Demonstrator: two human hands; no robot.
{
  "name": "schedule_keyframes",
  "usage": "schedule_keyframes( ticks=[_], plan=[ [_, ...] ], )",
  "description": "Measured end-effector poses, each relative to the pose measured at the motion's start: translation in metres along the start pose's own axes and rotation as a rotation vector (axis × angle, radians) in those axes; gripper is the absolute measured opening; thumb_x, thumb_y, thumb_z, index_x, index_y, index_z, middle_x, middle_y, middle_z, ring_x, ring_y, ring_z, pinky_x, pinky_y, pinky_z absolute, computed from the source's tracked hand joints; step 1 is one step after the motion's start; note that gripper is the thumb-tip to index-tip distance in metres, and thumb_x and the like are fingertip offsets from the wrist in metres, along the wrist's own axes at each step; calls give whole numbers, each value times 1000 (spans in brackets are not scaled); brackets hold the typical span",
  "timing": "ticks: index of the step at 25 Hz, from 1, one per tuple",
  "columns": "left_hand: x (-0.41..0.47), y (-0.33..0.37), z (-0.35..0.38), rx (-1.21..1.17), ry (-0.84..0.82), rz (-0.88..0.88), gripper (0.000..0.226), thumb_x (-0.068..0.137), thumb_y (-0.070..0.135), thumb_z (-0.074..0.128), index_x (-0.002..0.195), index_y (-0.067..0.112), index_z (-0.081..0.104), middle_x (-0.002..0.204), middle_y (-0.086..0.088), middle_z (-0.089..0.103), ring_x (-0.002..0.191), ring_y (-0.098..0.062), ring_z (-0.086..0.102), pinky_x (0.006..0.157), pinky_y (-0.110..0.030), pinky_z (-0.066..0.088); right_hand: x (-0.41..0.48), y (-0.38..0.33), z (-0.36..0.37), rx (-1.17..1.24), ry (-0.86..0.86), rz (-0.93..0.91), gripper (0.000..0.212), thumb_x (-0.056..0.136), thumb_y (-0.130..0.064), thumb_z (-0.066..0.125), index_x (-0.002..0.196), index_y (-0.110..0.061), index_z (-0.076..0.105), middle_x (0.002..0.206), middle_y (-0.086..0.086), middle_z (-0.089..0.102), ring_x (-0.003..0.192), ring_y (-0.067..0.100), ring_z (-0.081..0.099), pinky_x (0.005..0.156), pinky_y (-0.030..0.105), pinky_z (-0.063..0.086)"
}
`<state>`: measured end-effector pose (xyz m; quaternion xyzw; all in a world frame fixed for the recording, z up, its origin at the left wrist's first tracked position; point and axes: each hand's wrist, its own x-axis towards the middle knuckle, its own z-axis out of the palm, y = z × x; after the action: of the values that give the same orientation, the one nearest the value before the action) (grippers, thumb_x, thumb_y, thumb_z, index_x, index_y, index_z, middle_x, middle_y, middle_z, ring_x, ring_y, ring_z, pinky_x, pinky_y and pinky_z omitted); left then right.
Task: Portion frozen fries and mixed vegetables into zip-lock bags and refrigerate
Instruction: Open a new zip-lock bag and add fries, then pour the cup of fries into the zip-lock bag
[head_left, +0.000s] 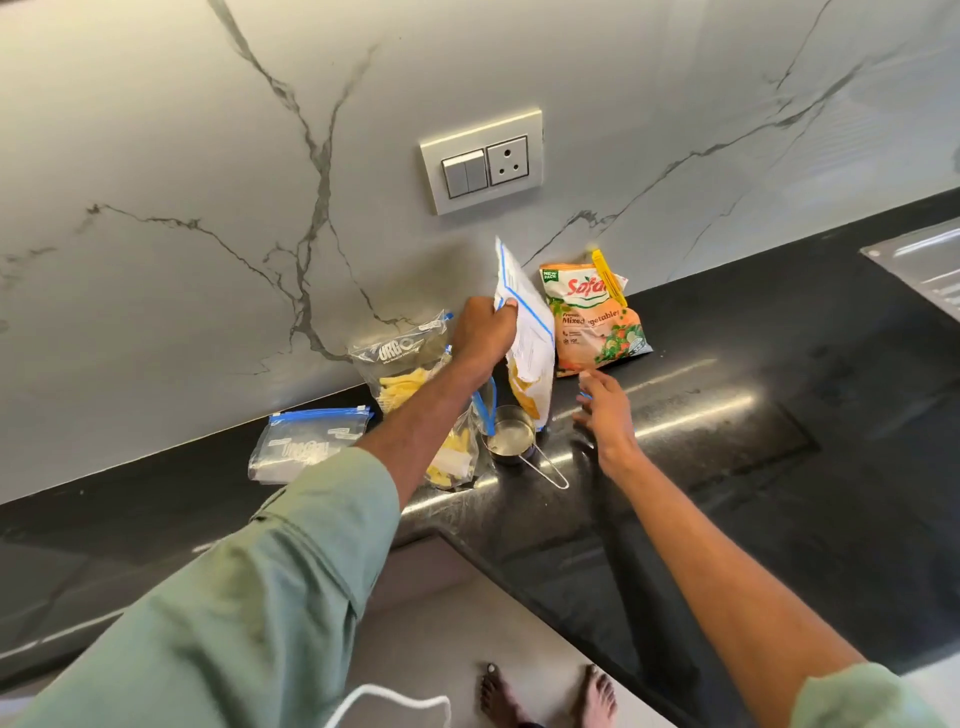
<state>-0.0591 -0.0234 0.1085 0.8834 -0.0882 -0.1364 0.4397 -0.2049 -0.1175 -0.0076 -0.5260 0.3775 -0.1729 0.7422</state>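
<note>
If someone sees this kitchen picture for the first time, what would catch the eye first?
At the centre, the left hand grips a white fries packet upright, beside a steel measuring cup on the black countertop. Just right of it, a bright orange mixed vegetables packet stands by the marble wall, and the open right hand is stretched out in front of it.

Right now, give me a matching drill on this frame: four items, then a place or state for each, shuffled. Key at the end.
Things
1. white fries packet
2. mixed vegetables packet
3. steel measuring cup
4. empty zip-lock bags

Places and states
A. flat on the counter, far left
B. held upright by the left hand
C. orange, standing by the wall
D. on the counter, handle pointing away from the wall

Pairs: 1-B, 2-C, 3-D, 4-A
</note>
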Motion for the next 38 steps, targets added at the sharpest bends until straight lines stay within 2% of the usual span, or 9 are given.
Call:
schedule_keyframes(
  ticks=[3,6,14,18,21,25,29,34,38],
  plan=[
    [-14,12,-8,-122,-95,76,52,87,58,55,84,8,69,87,-6,77,86,-31,73,80,-43,59,3,6,-13,185,-147,223,75,83,-60,79,142,-21,54,138,11,63,127,23,60,98,46,55],
    [-23,17,-23,-240,-239,153,54,83,61,59,91,10,75,100,-11,79,95,-34,75,89,-59,58,2,13,-18,449,-417,269,106,60,-52,98,149,-18,50,144,16,62,135,33,59,101,57,55],
    [-43,-11,-59,-315,-446,212,28,105,28,56,119,10,72,113,-6,77,105,-23,74,95,-42,59,-6,13,-19,408,-523,157,89,42,-30,108,119,-17,65,116,7,74,111,27,68,86,44,60],
    [-37,-40,-57,-97,-513,194,26,100,23,66,124,14,69,117,0,76,106,-12,72,100,-41,57,7,10,-43,249,-419,40,66,64,-15,97,124,-15,71,132,17,68,130,40,59,109,60,48],
    [-38,-55,-44,66,-659,245,40,93,27,75,130,17,63,126,3,71,114,-9,67,103,-34,53,8,9,-64,227,-316,78,78,55,-26,104,125,-18,70,130,14,70,126,35,63,94,52,60],
    [-26,-86,-24,969,-680,582,72,85,53,69,146,21,49,135,-4,65,123,-27,61,102,-41,48,3,14,-77,270,-216,87,68,77,-16,89,139,-16,61,135,10,68,129,31,61,80,38,60],
    [-25,-99,-35,1230,-606,339,59,93,51,64,139,15,51,136,-9,61,124,-31,59,100,-43,46,-3,15,-79,148,-222,48,68,73,-18,92,135,-14,65,131,11,71,127,33,64,95,50,57],
    [-20,-100,-44,683,-589,260,86,76,48,87,145,21,44,143,-2,59,129,-25,56,106,-43,48,-1,14,-64,-144,-244,-52,71,61,-16,99,126,-11,70,120,6,77,115,23,72,104,49,56],
    [-17,-104,-33,166,-458,154,44,94,27,74,135,20,61,133,0,68,120,-19,64,106,-48,51,3,11,-54,-192,-206,-118,75,56,-26,103,123,-16,71,118,1,78,112,20,74,100,49,59]
  ],
)
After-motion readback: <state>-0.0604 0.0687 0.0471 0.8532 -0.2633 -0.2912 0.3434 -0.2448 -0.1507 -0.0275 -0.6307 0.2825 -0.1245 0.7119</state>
